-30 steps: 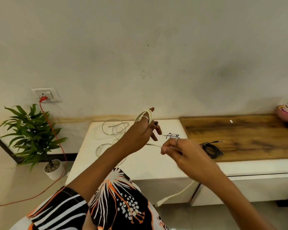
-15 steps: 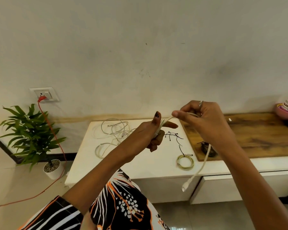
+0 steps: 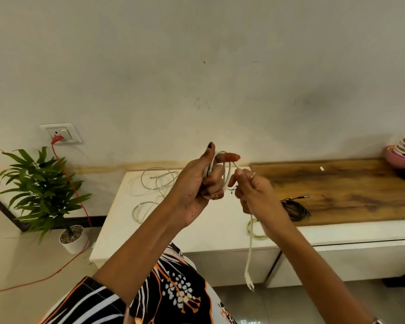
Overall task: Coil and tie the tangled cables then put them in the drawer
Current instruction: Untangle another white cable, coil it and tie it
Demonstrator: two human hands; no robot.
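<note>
White cable (image 3: 250, 249), red cord (image 3: 80, 199), black coil (image 3: 296, 210), pink bowls (image 3: 400, 157).

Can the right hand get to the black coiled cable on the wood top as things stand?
Probably not yet: the right hand is pinching the white cable being wound on the left hand. The black coiled cable lies unobstructed just beside it.

I face a scuffed pale wall (image 3: 197, 66) with a socket (image 3: 62, 133). Below it runs a white surface (image 3: 208, 230), part wooden board (image 3: 348, 183). A potted plant (image 3: 42, 195) stands on the pale floor (image 3: 21, 265) at left.
</note>
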